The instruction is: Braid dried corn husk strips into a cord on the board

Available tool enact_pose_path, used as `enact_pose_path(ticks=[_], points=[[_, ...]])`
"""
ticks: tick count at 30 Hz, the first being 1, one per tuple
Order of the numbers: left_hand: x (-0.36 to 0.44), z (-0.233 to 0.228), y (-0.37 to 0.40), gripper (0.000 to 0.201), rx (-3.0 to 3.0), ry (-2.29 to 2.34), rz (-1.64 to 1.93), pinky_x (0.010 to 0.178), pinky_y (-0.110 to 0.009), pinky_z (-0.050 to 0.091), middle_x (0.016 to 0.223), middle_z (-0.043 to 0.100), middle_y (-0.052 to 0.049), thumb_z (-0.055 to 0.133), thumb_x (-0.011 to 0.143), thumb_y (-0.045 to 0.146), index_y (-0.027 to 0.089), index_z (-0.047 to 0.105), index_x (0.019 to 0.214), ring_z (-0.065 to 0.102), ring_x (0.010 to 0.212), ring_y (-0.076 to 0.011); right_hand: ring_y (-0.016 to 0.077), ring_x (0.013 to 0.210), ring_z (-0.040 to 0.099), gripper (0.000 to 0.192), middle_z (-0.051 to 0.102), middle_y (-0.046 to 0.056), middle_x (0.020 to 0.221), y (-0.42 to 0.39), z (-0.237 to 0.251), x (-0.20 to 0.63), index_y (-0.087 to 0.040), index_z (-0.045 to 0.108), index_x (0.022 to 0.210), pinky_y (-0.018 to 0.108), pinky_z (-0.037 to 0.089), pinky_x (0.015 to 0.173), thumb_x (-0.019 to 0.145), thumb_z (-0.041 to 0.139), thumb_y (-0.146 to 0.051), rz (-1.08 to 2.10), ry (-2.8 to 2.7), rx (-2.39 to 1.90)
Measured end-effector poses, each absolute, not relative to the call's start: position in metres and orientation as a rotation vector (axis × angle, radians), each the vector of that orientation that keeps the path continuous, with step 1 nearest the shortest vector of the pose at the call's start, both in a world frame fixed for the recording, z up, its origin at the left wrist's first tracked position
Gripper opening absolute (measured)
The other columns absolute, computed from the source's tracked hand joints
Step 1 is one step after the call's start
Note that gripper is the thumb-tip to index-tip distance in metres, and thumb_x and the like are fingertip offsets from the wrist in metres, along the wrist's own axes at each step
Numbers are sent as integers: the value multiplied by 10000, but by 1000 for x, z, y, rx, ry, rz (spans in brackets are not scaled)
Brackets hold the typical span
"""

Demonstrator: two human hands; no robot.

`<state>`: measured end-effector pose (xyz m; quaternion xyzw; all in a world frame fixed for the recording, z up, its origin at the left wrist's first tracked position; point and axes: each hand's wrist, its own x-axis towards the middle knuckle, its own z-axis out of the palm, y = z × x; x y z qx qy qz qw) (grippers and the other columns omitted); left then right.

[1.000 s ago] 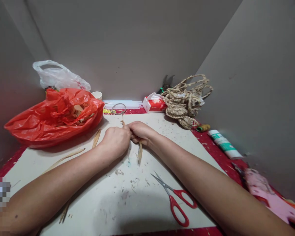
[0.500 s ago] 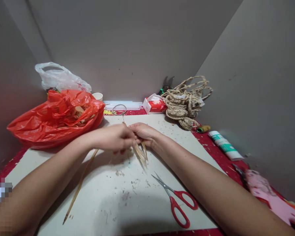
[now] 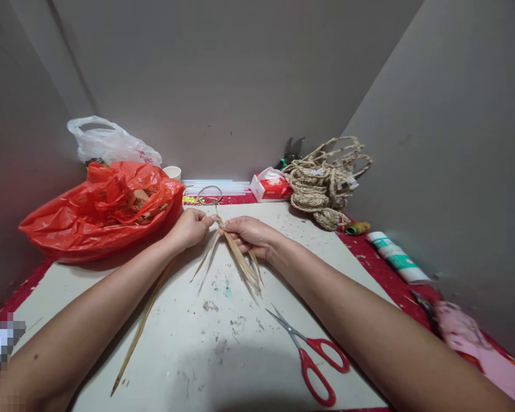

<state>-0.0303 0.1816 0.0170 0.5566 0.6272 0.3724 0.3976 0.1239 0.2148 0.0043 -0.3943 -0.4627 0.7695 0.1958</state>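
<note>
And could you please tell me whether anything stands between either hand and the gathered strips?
Nothing visible does: the left hand and right hand both pinch the gathered strips near their top. The scissors lie lower in the view, apart from them.

A red tabletop (image 3: 367, 256) is carrying a pale, stained board (image 3: 175, 326), where red-handled scissors (image 3: 290, 330) are lying open at right and a dried leaf strip (image 3: 141, 323) is stretching at left. A red plastic bag (image 3: 64, 232) is resting over the board's far-left edge; translucent sticks (image 3: 223, 187), a tissue pack (image 3: 274, 187), braided cord coils (image 3: 311, 199), a thread spool (image 3: 357, 228) and a white-and-green roll (image 3: 399, 257) are lining the margin
</note>
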Motion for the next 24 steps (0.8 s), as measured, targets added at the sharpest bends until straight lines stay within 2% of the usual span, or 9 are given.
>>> enact_pose_path(ticks=[2,4,6,9,12,15,19,24], points=[[-26,15,181,307,1261,1500,884,410,-177,359,474,526,22,506,869,303,148,490,604,464,374,-70,11,334,131,188,243,-109,430,215,4,124,-124,517,649,103,129,301,835,511,-149,2154,-1327,-1081],[-23,13,182,287,1094,1355,795,429,-208,412,557,575,-15,423,900,293,141,521,677,530,431,-102,11,336,142,192,265,-101,433,215,3,124,-120,519,637,108,130,306,827,507,-145,2154,-1388,-1052],[-22,12,182,295,1009,1235,722,368,-182,334,515,511,4,400,901,277,139,506,664,445,366,-75,13,337,154,194,280,-96,437,214,4,124,-120,517,629,115,126,310,821,504,-143,2142,-1442,-1049],[-23,13,183,283,1000,1215,718,327,-161,126,440,331,71,435,883,233,145,470,616,220,300,-23,20,335,154,177,266,-105,434,215,6,127,-143,498,647,127,115,323,824,503,-145,2105,-1471,-1104],[-25,14,185,300,1055,1280,725,347,-183,85,429,273,80,445,880,208,136,491,592,172,313,-19,28,340,160,175,279,-105,436,216,9,132,-157,500,673,153,103,340,842,518,-196,2014,-1616,-1177],[-28,13,188,313,1145,1333,715,363,-209,82,413,264,75,459,875,210,134,520,577,169,321,-29,41,370,201,205,303,-93,447,216,11,134,-150,526,666,180,130,367,846,536,-247,1711,-1918,-1245],[-30,8,191,299,1259,1378,682,385,-227,74,392,253,76,483,864,233,143,548,587,163,331,-41,70,492,332,196,419,-47,529,215,10,132,-130,553,647,196,259,467,829,521,-196,1181,-2220,-1261],[-28,7,193,314,1282,1404,636,399,-235,87,376,250,76,486,853,228,154,507,549,160,333,-43,103,557,396,178,470,-25,570,213,9,131,-133,597,695,223,293,524,818,487,-199,918,-2366,-1316]])
